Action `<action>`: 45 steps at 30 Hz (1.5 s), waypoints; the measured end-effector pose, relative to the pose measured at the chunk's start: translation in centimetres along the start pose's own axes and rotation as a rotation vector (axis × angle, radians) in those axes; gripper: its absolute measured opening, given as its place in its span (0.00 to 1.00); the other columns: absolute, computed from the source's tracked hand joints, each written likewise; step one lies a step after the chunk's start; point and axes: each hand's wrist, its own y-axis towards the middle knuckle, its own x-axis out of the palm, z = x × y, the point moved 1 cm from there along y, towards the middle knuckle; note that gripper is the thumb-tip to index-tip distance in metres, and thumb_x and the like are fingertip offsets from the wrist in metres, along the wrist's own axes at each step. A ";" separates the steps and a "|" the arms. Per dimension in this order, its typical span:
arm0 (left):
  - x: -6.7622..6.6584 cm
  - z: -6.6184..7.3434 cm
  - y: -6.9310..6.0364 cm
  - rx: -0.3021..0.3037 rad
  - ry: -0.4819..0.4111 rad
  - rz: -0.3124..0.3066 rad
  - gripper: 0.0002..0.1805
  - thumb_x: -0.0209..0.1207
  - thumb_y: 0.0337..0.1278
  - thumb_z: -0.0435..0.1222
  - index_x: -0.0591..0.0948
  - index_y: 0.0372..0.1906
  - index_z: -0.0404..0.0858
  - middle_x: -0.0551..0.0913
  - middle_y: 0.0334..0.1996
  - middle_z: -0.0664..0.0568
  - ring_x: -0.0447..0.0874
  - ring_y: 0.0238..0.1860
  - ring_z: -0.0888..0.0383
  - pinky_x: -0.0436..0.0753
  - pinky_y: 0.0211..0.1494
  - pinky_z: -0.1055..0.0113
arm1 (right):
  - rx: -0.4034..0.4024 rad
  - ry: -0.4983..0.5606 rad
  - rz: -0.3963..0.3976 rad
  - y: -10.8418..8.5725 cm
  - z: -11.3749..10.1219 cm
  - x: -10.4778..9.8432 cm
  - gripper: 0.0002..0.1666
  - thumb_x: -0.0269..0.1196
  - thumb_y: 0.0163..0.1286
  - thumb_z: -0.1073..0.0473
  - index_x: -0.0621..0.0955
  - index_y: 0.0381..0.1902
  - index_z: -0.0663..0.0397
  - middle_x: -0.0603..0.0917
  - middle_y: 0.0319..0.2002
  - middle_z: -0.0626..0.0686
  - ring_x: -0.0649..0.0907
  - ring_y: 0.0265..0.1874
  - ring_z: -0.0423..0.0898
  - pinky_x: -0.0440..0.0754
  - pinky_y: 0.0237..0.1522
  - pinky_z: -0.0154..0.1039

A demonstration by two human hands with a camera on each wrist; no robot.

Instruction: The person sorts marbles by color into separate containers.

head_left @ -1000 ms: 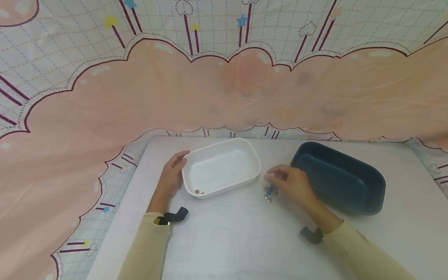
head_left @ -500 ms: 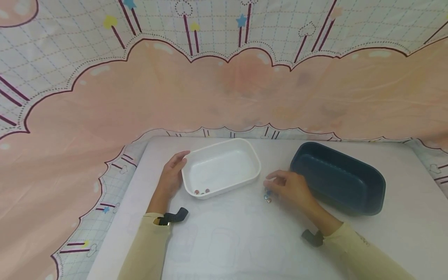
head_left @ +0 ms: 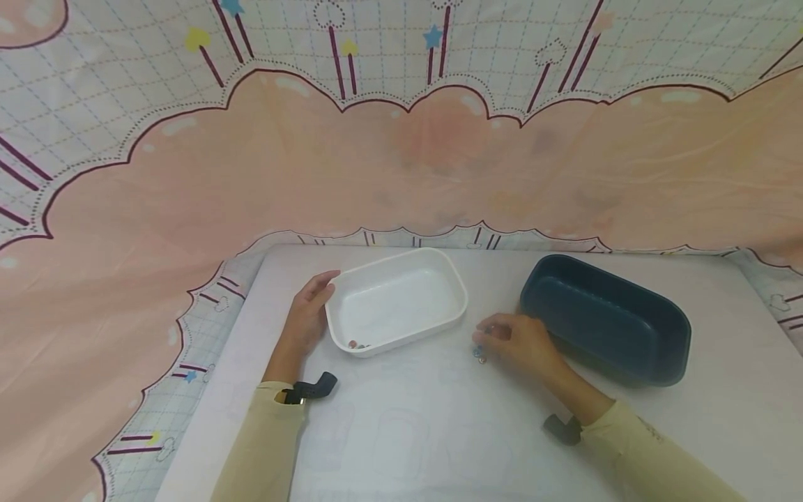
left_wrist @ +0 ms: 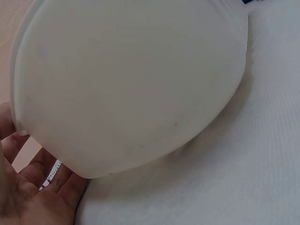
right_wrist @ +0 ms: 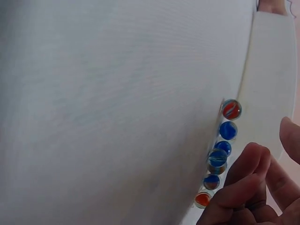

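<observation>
My left hand (head_left: 306, 315) grips the left end of a white tray (head_left: 401, 300), thumb at the rim; the left wrist view shows fingers (left_wrist: 40, 168) against the tray's outer side (left_wrist: 131, 89). Inside its near-left corner lie a few small marbles (head_left: 353, 344). My right hand (head_left: 523, 343) is over more marbles (head_left: 482, 360) on the table, right of the tray. In the right wrist view, a row of several glass marbles, including a red one (right_wrist: 231, 109) and a blue one (right_wrist: 228, 130), lies beside bent fingers (right_wrist: 253, 187); no marble shows between them.
A dark blue tray (head_left: 608, 314) stands right of the white one, just beyond my right hand and forearm. Both trays rest on a white-covered table (head_left: 376, 425). A patterned pink cloth (head_left: 351, 167) hangs behind the table.
A further marble appeared in the white tray, then moved left toward the others there. My right hand has shifted slightly nearer to me, over the marbles. The left hand stays at the tray.
</observation>
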 end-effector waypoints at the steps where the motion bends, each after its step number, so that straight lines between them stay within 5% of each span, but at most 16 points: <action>1: 0.0 0.0 0.0 0.000 -0.003 -0.001 0.22 0.50 0.79 0.42 0.72 0.71 0.44 0.72 0.72 0.49 0.71 0.72 0.52 0.75 0.74 0.64 | 0.001 -0.002 -0.006 0.0 0.1 0.0 0.20 0.70 0.66 0.41 0.88 0.49 0.44 0.87 0.36 0.48 0.79 0.37 0.47 0.76 0.35 0.37; 20: 0.1 0.3 -0.3 0.015 0.020 -0.001 0.22 0.50 0.79 0.43 0.72 0.71 0.46 0.72 0.73 0.51 0.71 0.73 0.53 0.78 0.67 0.74 | -0.011 -0.029 -0.014 0.5 0.4 0.4 0.18 0.69 0.67 0.44 0.88 0.49 0.46 0.85 0.29 0.47 0.79 0.31 0.46 0.76 0.31 0.37; 34: 0.1 0.3 -0.4 0.019 0.014 -0.006 0.22 0.49 0.80 0.43 0.72 0.72 0.45 0.71 0.73 0.51 0.71 0.73 0.52 0.79 0.67 0.75 | 0.063 -0.003 -0.035 0.4 0.2 1.0 0.17 0.68 0.66 0.44 0.88 0.48 0.44 0.84 0.30 0.48 0.79 0.33 0.47 0.76 0.32 0.38; 45: -0.1 -0.1 0.2 0.029 0.011 -0.004 0.22 0.50 0.79 0.41 0.72 0.71 0.42 0.72 0.73 0.49 0.70 0.74 0.52 0.74 0.75 0.67 | -0.010 -0.041 -0.029 0.7 0.5 1.4 0.11 0.69 0.65 0.48 0.88 0.42 0.44 0.83 0.23 0.45 0.78 0.29 0.46 0.75 0.30 0.38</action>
